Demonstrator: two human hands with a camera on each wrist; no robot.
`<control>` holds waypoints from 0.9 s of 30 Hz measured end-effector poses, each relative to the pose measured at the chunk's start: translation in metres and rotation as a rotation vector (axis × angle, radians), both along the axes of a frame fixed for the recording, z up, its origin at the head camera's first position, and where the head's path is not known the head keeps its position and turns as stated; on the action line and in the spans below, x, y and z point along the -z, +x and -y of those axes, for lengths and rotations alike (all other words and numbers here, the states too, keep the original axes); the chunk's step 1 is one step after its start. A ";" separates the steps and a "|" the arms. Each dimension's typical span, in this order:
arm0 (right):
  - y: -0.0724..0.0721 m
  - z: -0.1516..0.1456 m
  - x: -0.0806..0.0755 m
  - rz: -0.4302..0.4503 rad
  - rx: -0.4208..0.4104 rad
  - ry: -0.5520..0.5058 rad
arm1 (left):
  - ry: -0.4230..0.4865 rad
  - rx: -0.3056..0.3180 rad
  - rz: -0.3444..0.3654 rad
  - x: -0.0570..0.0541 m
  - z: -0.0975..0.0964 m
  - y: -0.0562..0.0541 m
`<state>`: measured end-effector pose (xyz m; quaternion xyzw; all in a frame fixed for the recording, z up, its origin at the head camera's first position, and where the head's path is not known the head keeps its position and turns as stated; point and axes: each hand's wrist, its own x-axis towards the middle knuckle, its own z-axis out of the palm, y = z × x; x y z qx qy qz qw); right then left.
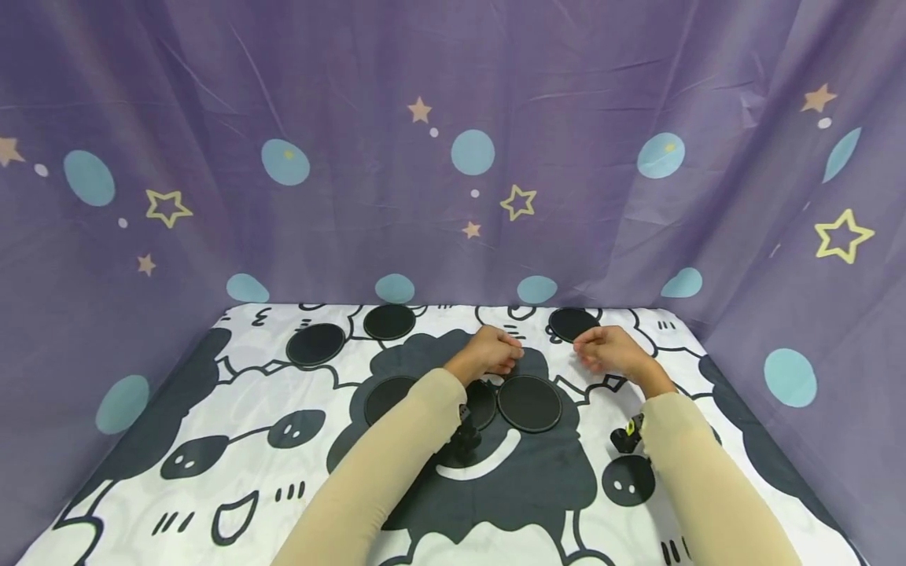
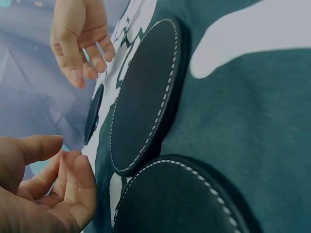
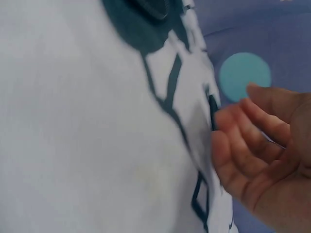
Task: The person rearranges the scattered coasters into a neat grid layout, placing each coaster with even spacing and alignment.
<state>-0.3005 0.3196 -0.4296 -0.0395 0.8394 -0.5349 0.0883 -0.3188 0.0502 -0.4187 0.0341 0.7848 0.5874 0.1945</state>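
Note:
Several round black coasters with pale stitched edges lie flat on a cartoon-print cloth. My left hand [image 1: 491, 351] hovers above the middle group, its fingers loosely curled and holding nothing. Below it are one coaster [image 1: 529, 403] and a second [image 1: 481, 405], partly hidden by my wrist; a third coaster [image 1: 391, 397] is partly covered by my sleeve. My right hand [image 1: 610, 350] is just beside the far right coaster [image 1: 573, 324], fingers relaxed, nothing held. In the left wrist view, white stitching shows on the near coaster [image 2: 146, 97]. The right wrist view shows my right hand [image 3: 262, 150] with a bare palm.
At the back left lie a coaster [image 1: 316, 344] and another coaster [image 1: 389, 321] near the far edge. The white cloth [image 1: 212, 417] carries dark printed shapes. A purple curtain [image 1: 354, 228] with stars and blue dots hangs behind and along both sides.

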 end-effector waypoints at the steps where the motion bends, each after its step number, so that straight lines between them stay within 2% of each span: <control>1: -0.002 -0.001 0.002 -0.012 0.022 0.000 | 0.000 -0.009 0.006 0.001 -0.002 -0.003; 8: -0.017 -0.012 0.010 -0.128 0.127 0.103 | 0.027 -0.031 -0.017 0.005 -0.017 -0.016; 14: -0.024 -0.022 0.008 -0.204 0.173 0.218 | -0.014 -0.038 -0.074 0.007 -0.037 -0.026; 20: -0.027 -0.028 0.006 -0.229 0.225 0.334 | -0.024 -0.046 -0.082 0.006 -0.056 -0.032; 21: -0.028 -0.028 0.005 -0.234 0.231 0.355 | -0.015 -0.044 -0.093 0.011 -0.059 -0.036; 27: -0.034 -0.029 0.008 -0.236 0.236 0.426 | 0.009 -0.057 -0.067 0.017 -0.074 -0.046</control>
